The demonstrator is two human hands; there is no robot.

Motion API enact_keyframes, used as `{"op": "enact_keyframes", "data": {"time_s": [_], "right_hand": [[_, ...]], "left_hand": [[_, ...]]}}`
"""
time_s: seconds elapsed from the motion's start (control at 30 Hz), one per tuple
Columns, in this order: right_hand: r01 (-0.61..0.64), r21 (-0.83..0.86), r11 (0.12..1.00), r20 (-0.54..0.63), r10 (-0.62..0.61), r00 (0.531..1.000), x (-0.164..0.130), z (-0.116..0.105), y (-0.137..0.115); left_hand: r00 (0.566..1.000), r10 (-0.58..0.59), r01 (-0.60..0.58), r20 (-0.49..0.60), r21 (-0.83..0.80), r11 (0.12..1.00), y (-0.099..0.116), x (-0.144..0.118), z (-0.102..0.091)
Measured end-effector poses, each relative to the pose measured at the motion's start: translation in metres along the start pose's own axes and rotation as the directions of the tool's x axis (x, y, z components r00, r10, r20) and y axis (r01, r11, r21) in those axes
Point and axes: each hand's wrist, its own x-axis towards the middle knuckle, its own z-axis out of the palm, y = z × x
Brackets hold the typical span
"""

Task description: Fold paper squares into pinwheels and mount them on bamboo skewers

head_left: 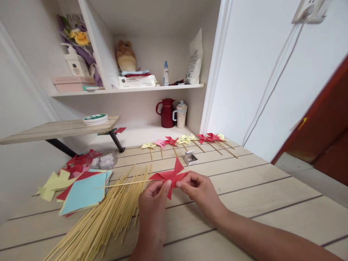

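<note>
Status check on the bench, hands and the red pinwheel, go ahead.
Left hand and right hand both pinch red pinwheel at its centre. Its stick points left, over the pile of bamboo sticks. Small pin box sits behind, apart.

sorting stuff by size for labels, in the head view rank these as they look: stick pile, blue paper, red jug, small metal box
1. stick pile, largest, though it lies nearest the camera
2. blue paper
3. red jug, farther off, so its real size is unsure
4. metal box, smallest
</note>
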Motion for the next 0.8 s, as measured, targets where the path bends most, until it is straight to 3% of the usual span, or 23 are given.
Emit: {"op": "enact_keyframes", "data": {"time_s": [0.37,0.47,0.53,0.6,0.67,0.8], "right_hand": [[0.026,-0.023,0.999,0.010,-0.026,1.000,0.000,0.001,-0.004],[0.173,-0.119,0.978,-0.055,-0.180,0.982,0.001,-0.007,-0.008],[0.340,-0.282,0.897,-0.092,-0.378,0.921,0.002,-0.015,-0.013],[0.469,-0.455,0.757,-0.048,-0.546,0.836,0.003,-0.022,-0.019],[0.515,-0.553,0.655,0.020,-0.608,0.794,0.004,-0.028,-0.024],[0.512,-0.610,0.605,0.131,-0.561,0.818,0.006,-0.032,-0.026]], "left_hand": [[0.999,0.039,-0.041,0.031,0.046,0.998,-0.006,0.005,-0.002],[0.993,0.119,-0.119,0.004,0.120,0.986,-0.007,0.010,-0.006],[0.971,0.240,-0.232,-0.009,0.223,0.947,-0.005,0.012,-0.009],[0.915,0.403,-0.380,0.006,0.341,0.860,-0.004,0.013,-0.011],[0.825,0.562,-0.523,0.056,0.452,0.723,-0.005,0.013,-0.012],[0.626,0.745,-0.705,0.230,0.574,0.416,-0.010,0.010,-0.009]]}}
